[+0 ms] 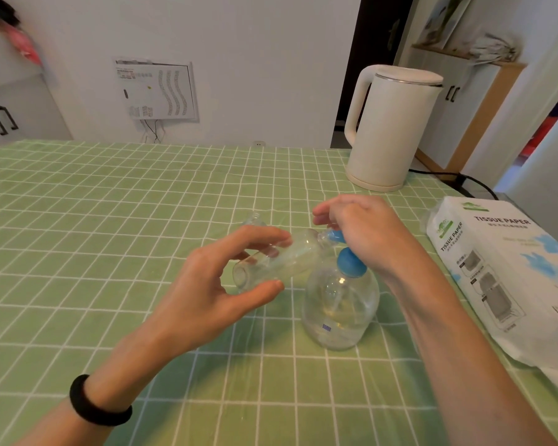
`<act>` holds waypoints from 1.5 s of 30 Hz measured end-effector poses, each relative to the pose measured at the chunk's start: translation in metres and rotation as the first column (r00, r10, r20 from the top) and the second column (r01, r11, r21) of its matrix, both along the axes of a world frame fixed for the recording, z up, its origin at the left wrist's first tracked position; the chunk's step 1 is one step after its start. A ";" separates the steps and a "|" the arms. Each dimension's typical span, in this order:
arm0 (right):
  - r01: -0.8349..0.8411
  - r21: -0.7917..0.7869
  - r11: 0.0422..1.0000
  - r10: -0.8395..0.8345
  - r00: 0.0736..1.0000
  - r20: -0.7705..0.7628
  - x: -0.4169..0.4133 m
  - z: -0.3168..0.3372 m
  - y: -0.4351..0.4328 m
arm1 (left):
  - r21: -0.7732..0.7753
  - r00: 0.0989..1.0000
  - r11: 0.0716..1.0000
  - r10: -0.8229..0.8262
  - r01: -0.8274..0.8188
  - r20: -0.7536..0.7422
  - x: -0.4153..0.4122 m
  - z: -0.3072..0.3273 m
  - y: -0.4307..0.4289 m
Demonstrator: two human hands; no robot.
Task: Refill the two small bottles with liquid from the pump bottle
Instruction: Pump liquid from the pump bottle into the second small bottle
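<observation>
Pump bottle (340, 304): clear, round-bodied, upright on the green checked tablecloth (110, 220); a low pool of clear liquid sits at its bottom, and a blue pump head (351, 263) tops it.
Held small bottle (281, 260): clear, tipped on its side, its open neck at the pump's blue nozzle; contents cannot be told.
Second small bottle (255, 219): clear, open-necked, on the cloth just behind the left fingers; mostly hidden.
Left hand (213, 284): thumb and fingers wrapped around the tipped bottle's lower half.
Right hand (364, 233): palm down on the pump head, fingers loosely curled.
Kettle (390, 127): cream, lid shut, far right of the table.
Tissue pack (503, 278): white, lying at the table's right edge.
</observation>
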State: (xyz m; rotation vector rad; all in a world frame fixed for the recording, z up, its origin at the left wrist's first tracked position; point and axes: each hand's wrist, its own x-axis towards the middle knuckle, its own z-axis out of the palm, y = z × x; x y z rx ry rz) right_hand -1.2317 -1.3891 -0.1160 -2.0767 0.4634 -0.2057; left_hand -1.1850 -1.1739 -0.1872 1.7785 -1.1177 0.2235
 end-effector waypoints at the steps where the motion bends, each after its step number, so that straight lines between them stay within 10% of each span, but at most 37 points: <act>1: -0.002 0.006 1.000 0.002 1.000 -0.019 0.000 0.000 0.001 | 0.003 1.000 1.000 0.002 -0.002 -0.003 0.000 -0.001 0.000; 45: 0.001 -0.013 1.000 -0.001 0.999 0.035 0.000 0.002 0.001 | -0.006 0.999 1.000 0.023 -0.023 0.026 0.002 0.000 0.002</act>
